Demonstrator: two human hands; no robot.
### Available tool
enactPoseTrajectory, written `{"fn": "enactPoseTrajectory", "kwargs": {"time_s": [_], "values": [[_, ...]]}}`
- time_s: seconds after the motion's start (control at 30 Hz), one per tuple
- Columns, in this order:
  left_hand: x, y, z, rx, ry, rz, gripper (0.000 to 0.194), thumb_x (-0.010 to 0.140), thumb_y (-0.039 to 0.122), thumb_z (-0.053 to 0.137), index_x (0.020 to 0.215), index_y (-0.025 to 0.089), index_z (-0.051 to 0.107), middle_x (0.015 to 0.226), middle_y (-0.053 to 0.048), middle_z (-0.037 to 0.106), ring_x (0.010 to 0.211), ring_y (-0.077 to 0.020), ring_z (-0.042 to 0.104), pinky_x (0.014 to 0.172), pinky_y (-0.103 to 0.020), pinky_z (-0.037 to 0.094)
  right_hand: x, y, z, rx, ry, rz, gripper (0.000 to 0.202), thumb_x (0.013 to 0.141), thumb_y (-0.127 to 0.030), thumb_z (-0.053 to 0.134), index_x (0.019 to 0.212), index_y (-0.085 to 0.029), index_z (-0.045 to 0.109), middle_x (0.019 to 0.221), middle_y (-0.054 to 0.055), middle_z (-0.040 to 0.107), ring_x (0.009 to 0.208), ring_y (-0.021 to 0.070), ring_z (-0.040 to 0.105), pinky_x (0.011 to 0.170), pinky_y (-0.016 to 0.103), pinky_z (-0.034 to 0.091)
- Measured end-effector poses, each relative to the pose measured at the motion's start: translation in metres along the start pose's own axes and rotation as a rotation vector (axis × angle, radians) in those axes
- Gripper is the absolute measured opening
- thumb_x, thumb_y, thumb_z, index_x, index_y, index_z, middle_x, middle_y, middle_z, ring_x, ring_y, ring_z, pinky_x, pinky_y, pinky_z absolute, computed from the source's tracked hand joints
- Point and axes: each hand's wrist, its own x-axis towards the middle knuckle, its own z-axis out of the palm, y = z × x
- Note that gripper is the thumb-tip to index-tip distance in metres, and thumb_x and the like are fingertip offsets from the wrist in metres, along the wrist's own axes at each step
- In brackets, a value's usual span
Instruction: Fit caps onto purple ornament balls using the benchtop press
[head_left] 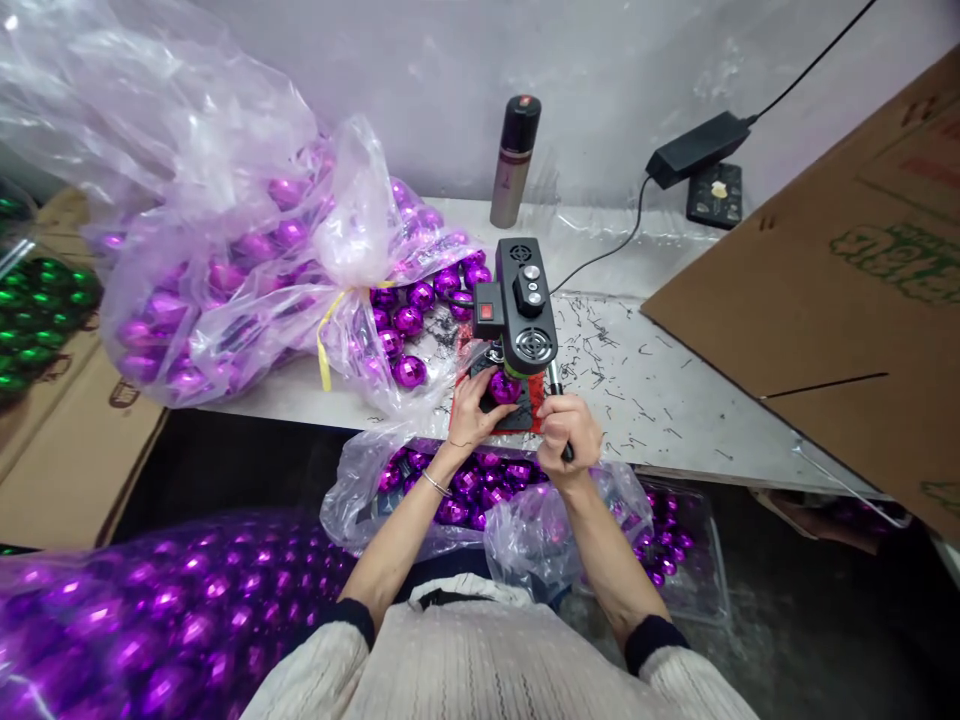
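While my right hand [570,435] wraps round the black lever [555,378], just right of centre in the head view, my left hand [472,408] clasps the purple ball [505,386] between thumb and fingers, mid-frame, beneath the black machine [529,300] on the counter [637,390]. Steady now: ball square underneath, fingertips kept low! It's round, no long axis; its top's hidden, so I can't tell which way that points.

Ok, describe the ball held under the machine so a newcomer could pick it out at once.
On the white bench stands a black machine with two round grilles. Under its near end, the left hand steadies one shiny purple ball. Unlike the similar balls clustered to its left, it alone is touched by a hand.
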Motion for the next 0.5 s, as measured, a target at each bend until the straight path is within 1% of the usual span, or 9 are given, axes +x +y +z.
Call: {"fn": "enactPoseTrajectory", "kwargs": {"time_s": [0.1,0.23,0.4,0.5], "values": [[-0.001,0.0,0.001,0.009,0.005,0.025,0.07,0.079,0.054,0.082,0.137,0.021,0.061,0.133,-0.016,0.069,0.127,-0.0334,0.064,0.115,-0.054,0.044,-0.012,0.006,0.006,0.033,0.057,-0.013,0.028,0.103,-0.029,0.042,0.077,-0.025,0.052,0.072,0.001,0.062,0.063,0.0142,0.058,0.061,0.032,0.048],[-0.002,0.0,0.001,0.042,0.023,0.055,0.069,0.081,0.055,0.08,0.137,0.019,0.06,0.132,-0.016,0.07,0.125,-0.0321,0.065,0.113,-0.053,0.046,-0.017,0.009,0.011,0.025,0.127,-0.02,0.029,0.104,-0.029,0.042,0.076,-0.024,0.05,0.072,0.0,0.061,0.063,0.0135,0.057,0.064,0.033,0.048],[-0.002,-0.001,0.003,0.053,0.053,0.11,0.065,0.085,0.052,0.077,0.137,0.018,0.06,0.13,-0.016,0.07,0.123,-0.031,0.066,0.109,-0.05,0.049,-0.021,0.012,0.014,0.02,0.152,-0.026,0.03,0.104,-0.03,0.041,0.076,-0.023,0.049,0.071,-0.001,0.059,0.061,0.0133,0.056,0.065,0.034,0.049],[-0.002,-0.001,0.003,0.061,0.053,0.107,0.065,0.084,0.052,0.078,0.137,0.019,0.06,0.129,-0.016,0.07,0.123,-0.0316,0.066,0.109,-0.051,0.05,-0.023,0.015,0.016,0.01,0.147,-0.029,0.031,0.105,-0.031,0.039,0.076,-0.024,0.048,0.069,-0.001,0.057,0.06,0.0132,0.055,0.064,0.034,0.049]]}}
